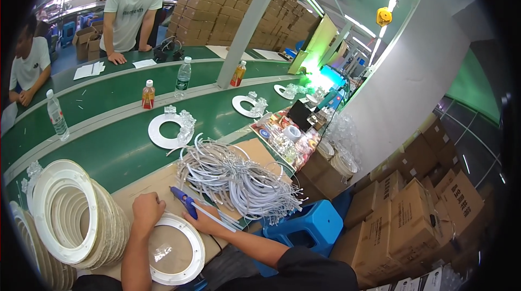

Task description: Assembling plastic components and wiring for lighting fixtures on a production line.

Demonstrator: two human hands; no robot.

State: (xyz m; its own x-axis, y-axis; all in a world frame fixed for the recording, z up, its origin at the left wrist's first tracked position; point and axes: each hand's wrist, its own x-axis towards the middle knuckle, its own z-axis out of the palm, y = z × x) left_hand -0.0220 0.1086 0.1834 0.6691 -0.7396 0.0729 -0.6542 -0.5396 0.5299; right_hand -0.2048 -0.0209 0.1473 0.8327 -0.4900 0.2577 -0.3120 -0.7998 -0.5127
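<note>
My right hand [202, 218] is wrapped round a blue-violet glue gun [185, 200], its tip pointing away to the upper left. A whitish glue stick [221, 221] sticks out of its back. My left hand [147, 209] is closed with curled fingers, just above the far edge of a white plastic ring [199, 247]; whatever it pinches is hidden. The ring lies in front of me, with a small clear patch in its opening. Close on its left stands a leaning stack of similar rings [42, 209]. Beyond my right hand lies a big heap of white cables [233, 180].
Past the cardboard runs a green conveyor [119, 155] carrying flat white rings [153, 131] with clear plastic pieces, and bottles [183, 79]. A blue stool [309, 226] and cartons [401, 215] stand right. A parts tray [282, 144] lies beyond the cables. Two people are across the conveyor.
</note>
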